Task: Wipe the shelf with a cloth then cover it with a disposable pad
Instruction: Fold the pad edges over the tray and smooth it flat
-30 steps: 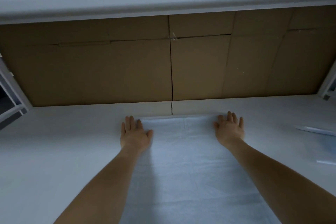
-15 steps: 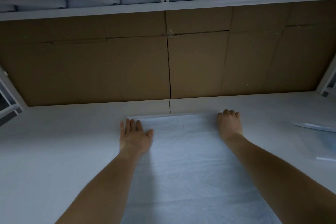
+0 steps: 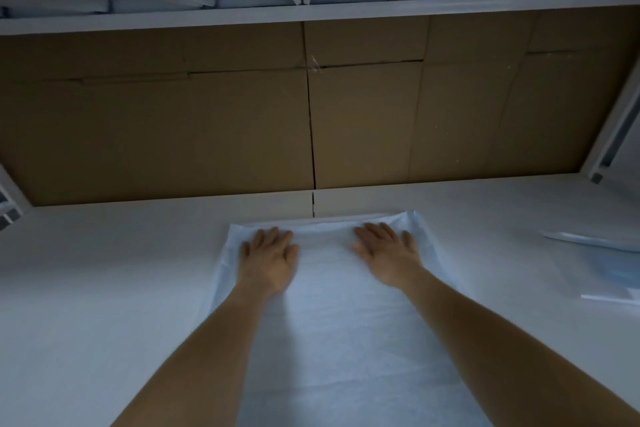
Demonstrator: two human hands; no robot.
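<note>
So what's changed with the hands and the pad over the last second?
Both hands slid inward along the pad's far edge: the left hand and right hand now lie flat on the pad itself, closer together, with pad margin showing outside each. Nothing was gripped or released. The pad remains spread on the shelf.

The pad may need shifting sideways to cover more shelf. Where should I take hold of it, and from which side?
Probably the far right corner of the disposable pad: its edge curls up off the shelf there, beside the right hand. Come from the right and pinch that raised edge; elsewhere the pad lies flat under both palms, including the left hand.
</note>
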